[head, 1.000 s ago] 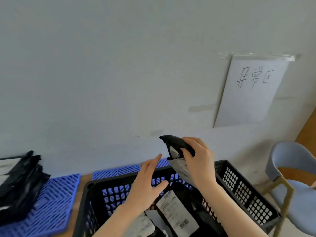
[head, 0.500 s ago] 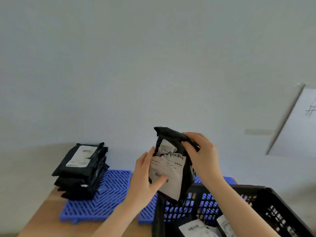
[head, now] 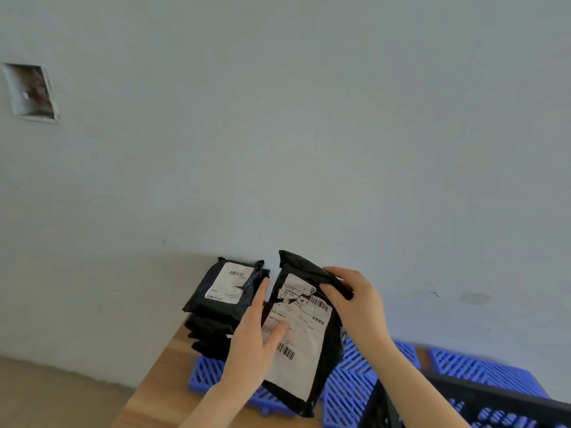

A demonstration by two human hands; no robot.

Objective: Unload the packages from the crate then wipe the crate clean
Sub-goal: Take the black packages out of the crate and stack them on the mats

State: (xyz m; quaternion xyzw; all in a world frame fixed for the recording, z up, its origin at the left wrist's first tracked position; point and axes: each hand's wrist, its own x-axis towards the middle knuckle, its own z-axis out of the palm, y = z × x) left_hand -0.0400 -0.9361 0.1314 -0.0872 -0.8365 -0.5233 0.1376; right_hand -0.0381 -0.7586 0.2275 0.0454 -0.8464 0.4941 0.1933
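I hold a black package [head: 304,344] with a white shipping label up in front of me, above the blue mat. My right hand [head: 355,307] grips its top right corner. My left hand [head: 256,344] holds its left edge, thumb lying on the label. Just left of it a stack of black packages [head: 221,307] stands on the blue mat, its top one label up. The black crate [head: 482,400] shows only as a corner at the bottom right; what lies inside is out of view.
Blue slatted plastic mats [head: 352,387] cover a wooden table [head: 157,387] that stands against a pale wall. A small rectangular opening [head: 31,92] sits high on the wall at the left. Floor shows at the bottom left.
My view and both hands have swung left, carrying the package from over the crate toward the stack. The stack now lies right beside the held package, and the crate has slid to the frame's corner.
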